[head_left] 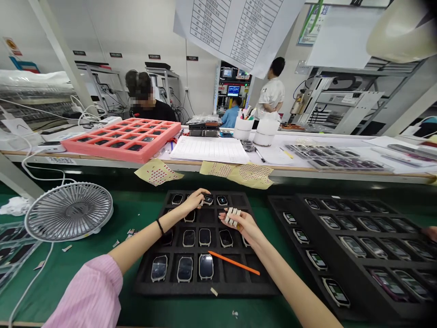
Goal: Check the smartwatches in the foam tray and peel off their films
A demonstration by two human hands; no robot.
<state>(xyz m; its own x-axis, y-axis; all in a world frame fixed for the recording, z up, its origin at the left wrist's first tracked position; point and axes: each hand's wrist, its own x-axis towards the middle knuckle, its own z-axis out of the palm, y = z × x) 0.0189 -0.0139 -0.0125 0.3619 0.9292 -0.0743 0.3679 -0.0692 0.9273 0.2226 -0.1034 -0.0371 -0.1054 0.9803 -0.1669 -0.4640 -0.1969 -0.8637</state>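
Note:
A black foam tray (205, 288) with square compartments lies in front of me, holding several smartwatches. My left hand (194, 202) reaches over its far row, fingertips on or just beside a dark-faced smartwatch (208, 199). My right hand (237, 223), with white tape around its fingers, hovers above the middle of the tray, nearest a smartwatch (226, 238). Its palm hides part of the tray. An orange pencil (234, 263) lies across the tray's front compartments, next to a larger smartwatch (206, 267). My pink sleeve (92, 294) covers my left forearm's upper end.
A second black tray (341, 291) of smartwatches lies to the right, with another person's hand (430, 233) at its edge. A white fan (68, 212) stands to the left. Beyond, a bench holds a pink tray (121, 139), papers and yellow perforated sheets (235, 175).

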